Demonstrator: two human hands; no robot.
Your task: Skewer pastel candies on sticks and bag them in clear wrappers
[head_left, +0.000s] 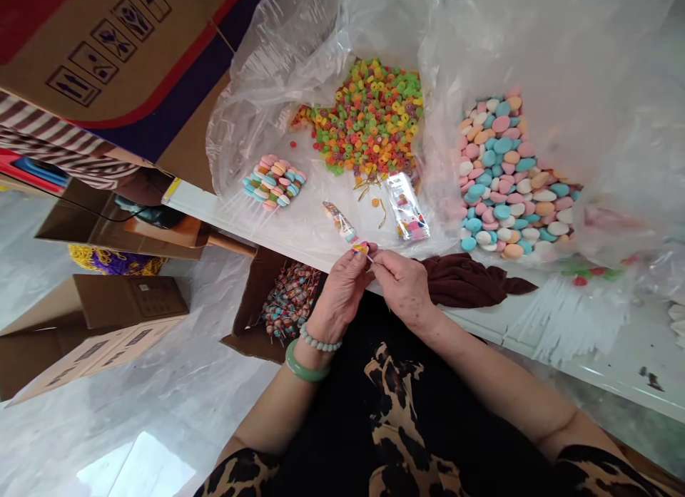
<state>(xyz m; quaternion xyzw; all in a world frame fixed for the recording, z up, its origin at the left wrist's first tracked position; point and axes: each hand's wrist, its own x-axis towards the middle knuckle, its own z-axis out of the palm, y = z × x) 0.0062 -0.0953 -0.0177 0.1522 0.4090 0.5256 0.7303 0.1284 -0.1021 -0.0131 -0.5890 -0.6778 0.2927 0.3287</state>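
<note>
Left hand (347,277) pinched the gathered end of a slim, clear-and-printed plastic sleeve of coloured candy (342,222), held over the white table's front edge. Right hand (400,283), fingertips drawn together, gripped a thin white stick (369,258) there; could not tell whether it held a tie too. Judged risks: a slack left pinch could have dropped the sleeve off the edge; a hard twist could have torn its thin film. Loose thin gold ties (369,186), lying against multicoloured ring-shaped gummies (374,119), could have strayed among them if brushed.
</note>
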